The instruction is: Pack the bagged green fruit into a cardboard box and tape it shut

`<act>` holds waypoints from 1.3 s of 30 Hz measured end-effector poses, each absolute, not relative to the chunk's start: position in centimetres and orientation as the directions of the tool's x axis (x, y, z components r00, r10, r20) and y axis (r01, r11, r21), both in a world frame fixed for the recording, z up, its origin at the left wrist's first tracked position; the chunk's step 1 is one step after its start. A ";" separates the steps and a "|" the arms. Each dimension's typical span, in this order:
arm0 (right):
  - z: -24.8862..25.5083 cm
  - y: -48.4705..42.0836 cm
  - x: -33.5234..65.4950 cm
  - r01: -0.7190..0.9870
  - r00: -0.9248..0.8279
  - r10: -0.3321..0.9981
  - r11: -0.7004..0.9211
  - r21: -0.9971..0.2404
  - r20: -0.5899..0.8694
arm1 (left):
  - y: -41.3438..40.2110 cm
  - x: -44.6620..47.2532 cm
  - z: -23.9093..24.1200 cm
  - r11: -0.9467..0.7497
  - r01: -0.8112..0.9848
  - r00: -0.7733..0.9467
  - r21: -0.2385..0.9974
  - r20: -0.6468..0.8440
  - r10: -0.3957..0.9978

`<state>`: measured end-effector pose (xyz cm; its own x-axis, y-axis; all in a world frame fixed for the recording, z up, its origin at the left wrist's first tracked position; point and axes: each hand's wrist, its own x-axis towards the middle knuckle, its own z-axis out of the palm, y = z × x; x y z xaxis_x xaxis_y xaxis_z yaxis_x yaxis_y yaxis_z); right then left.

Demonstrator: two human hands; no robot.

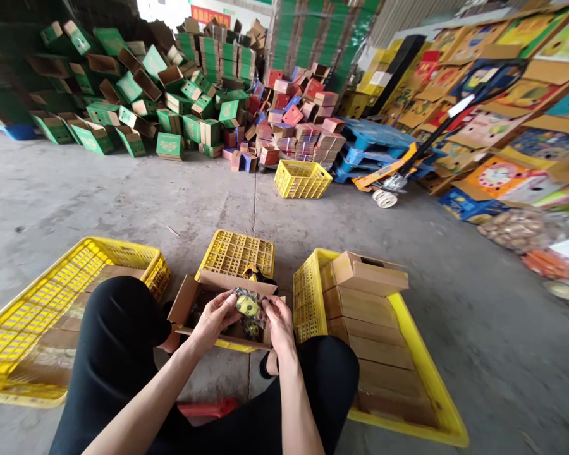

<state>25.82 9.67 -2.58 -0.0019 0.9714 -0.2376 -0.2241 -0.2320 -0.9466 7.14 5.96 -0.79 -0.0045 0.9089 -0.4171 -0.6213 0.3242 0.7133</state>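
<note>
My left hand [215, 316] and my right hand [279, 321] pinch opposite sides of a clear plastic packet [249, 304]. A yellow-green oval patch with dark spots shows in it; I cannot tell whether that is a label or the contents. Just below my hands is an open cardboard box [184, 302], its flaps spread. Another shiny packet [250, 328] lies inside this box, partly hidden by my right hand. Box and hands are between my knees, and an upturned yellow crate [237, 249] shows behind and beneath the box.
A yellow crate [156, 260] with cardboard boxes stands left; another crate [308, 303] packed with boxes [374, 335] stands right. Ahead are a yellow basket [303, 180], heaped green cartons [171, 145], a pallet jack [393, 174] and blue pallets [374, 136]. Something red [207, 409] lies below me.
</note>
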 end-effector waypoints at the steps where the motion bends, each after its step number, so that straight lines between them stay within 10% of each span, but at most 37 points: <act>1: -2.5 9.7 25.8 -0.230 0.007 0.971 -0.231 -0.945 -0.239 | 5.9 7.2 -0.8 0.336 -0.629 0.034 0.701 -0.407 0.913; 22: -1.3 9.4 25.8 0.035 -0.025 0.999 -0.040 -0.999 -0.040 | 5.7 8.2 -1.8 0.256 -0.483 0.151 0.838 -0.208 0.966; 39: -1.1 9.4 25.5 -0.220 0.002 0.974 -0.222 -0.950 -0.228 | 5.9 8.1 -1.7 0.398 -0.601 0.155 0.693 -0.388 0.909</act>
